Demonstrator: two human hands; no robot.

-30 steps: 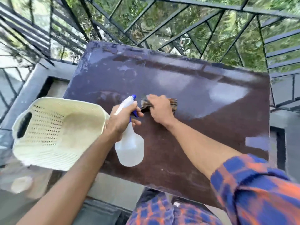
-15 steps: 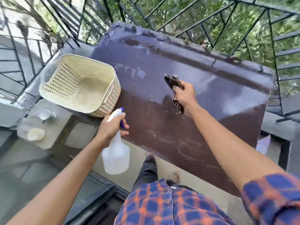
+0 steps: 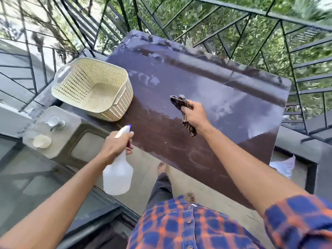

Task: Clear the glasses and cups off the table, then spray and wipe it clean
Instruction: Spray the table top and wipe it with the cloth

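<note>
Two hands full, neither touching the table (image 3: 224,97). Grips the neck of the spray bottle (image 3: 117,177) in the left hand (image 3: 115,146), fingers curled round by the blue trigger, nozzle aimed far across the top; holds it off the near-left edge, so the bottle's body hangs over the floor, not the table. Clenches a striped cloth (image 3: 179,102) in the right hand (image 3: 195,115), bunched in the fist with one end poking up and the other dangling, above the middle of the top and seemingly clear of it. Shows no glasses or cups on the table: finds two cups (image 3: 53,121) on the grey ledge (image 3: 59,146) to the left, well apart from it. Leaves only the cream basket (image 3: 122,108) on the top, at the far-left edge and seemingly jutting past it.

Looks like the spray-and-wipe stage, with a wet sheen far and right and a duller brown patch near. Could go wrong in a few ways from here. Could mist the basket or the cups on the left instead of the top, given where the nozzle sits. Could knock the basket off its edge with a wide sweep of the cloth to the left. Could miss the strip under the basket unless moved first. Could drag the dangling end and smear streaks rather than lift them. Could lose the bottle to the floor with a wet grip
</note>
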